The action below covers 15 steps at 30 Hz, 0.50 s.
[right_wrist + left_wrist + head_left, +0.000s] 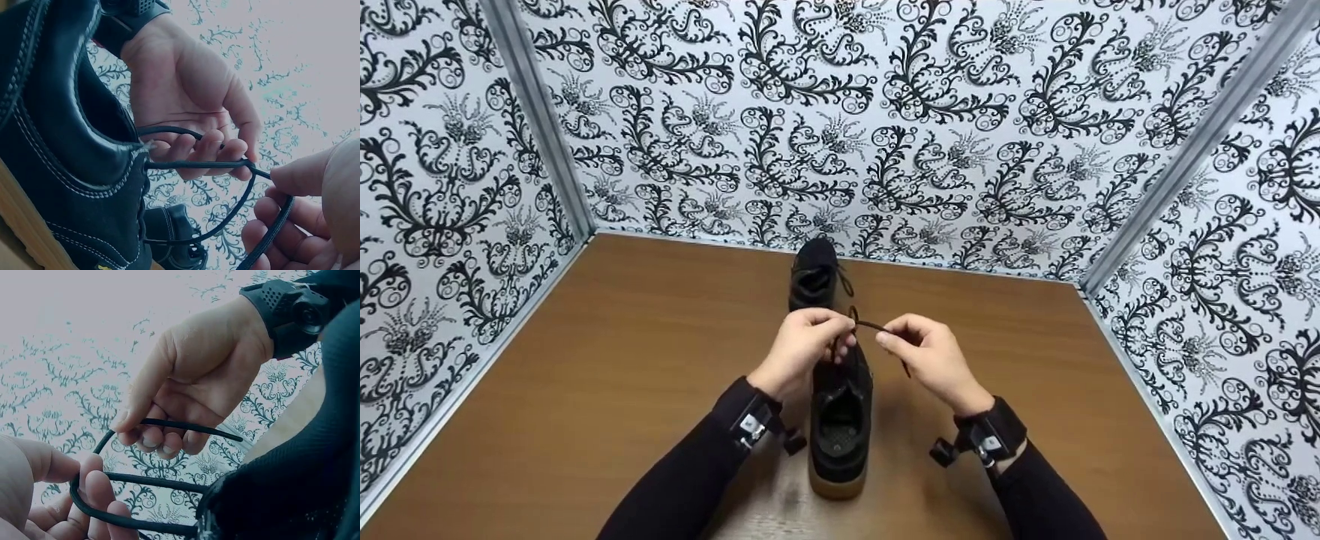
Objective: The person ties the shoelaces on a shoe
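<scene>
The shoe (840,459) is stood on the table (660,337), heel nearest, presumably so its lace (873,325) can be reached from both sides. The lace is pinched by the fingers of the left hand (808,341) and of the right hand (936,358), seemingly for tension between.

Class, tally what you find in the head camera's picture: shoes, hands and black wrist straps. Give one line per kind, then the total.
Shoes: 2 (near shoe, far shoe)
Hands: 2 (left hand, right hand)
Black wrist straps: 2 (left strap, right strap)
Total: 6
</scene>
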{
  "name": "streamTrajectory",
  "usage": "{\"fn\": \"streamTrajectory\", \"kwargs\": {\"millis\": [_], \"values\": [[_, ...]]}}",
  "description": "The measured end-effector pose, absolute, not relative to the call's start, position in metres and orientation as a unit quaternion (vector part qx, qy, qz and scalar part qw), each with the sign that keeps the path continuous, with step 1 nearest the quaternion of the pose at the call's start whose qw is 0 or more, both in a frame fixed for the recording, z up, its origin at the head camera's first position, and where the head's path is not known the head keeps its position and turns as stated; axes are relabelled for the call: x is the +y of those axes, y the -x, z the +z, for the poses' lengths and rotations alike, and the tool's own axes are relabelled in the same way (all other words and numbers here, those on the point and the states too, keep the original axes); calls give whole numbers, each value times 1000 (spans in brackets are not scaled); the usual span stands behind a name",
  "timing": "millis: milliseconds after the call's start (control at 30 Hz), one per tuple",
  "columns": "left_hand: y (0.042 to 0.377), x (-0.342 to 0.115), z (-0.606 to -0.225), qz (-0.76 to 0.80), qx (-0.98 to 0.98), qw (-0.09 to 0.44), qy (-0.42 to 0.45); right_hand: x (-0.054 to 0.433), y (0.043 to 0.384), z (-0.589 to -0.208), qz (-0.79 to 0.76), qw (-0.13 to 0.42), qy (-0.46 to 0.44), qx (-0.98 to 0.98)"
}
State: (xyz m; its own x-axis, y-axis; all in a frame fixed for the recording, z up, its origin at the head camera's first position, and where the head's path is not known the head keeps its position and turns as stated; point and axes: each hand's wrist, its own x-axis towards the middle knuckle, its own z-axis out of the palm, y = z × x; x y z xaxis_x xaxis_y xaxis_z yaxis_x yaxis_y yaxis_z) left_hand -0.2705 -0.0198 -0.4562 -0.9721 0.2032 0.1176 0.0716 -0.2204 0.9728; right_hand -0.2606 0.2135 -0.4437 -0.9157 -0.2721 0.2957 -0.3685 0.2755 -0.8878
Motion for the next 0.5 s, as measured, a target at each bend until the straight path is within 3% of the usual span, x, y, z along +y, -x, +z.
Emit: {"fn": "streamTrajectory", "kwargs": {"millis": [367, 500], "values": [[290, -23, -472, 765, 638, 65, -64, 216, 275, -449, 536, 15, -188, -823], [293, -24, -478, 755, 648, 71, -64, 216, 275, -447, 541, -21, -190, -819]]}}
